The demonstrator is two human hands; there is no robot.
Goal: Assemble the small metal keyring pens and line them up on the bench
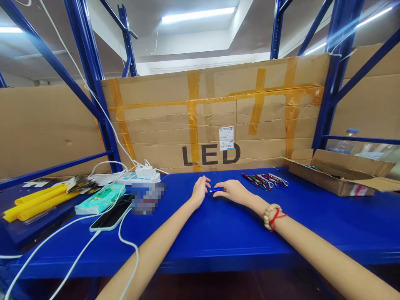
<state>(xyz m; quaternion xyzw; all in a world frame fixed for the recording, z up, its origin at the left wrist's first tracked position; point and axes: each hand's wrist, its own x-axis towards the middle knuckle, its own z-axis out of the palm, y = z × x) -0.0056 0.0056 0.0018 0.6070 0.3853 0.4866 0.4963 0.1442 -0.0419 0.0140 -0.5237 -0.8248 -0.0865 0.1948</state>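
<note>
Near the middle of the blue tabletop, my right hand (234,191) pinches a small blue pen-like thing (218,189) between thumb and fingers. Its tip points left, toward my left hand (200,191). My left hand rests on its side with the fingers loosely bent and nothing visible in them. Only a narrow gap shows between its fingers and the blue tip; whether they touch is hard to see. Right of my right hand lies a row of several slim coloured pieces (264,181) in red, green, blue and silver, some with hook-like metal ends.
An open cardboard box (331,177) stands at the right. On the left are a phone (112,212) with white cables, a green tissue pack (100,199), a white power strip (140,177) and yellow tubes (43,202). A large cardboard panel (156,129) closes off the back.
</note>
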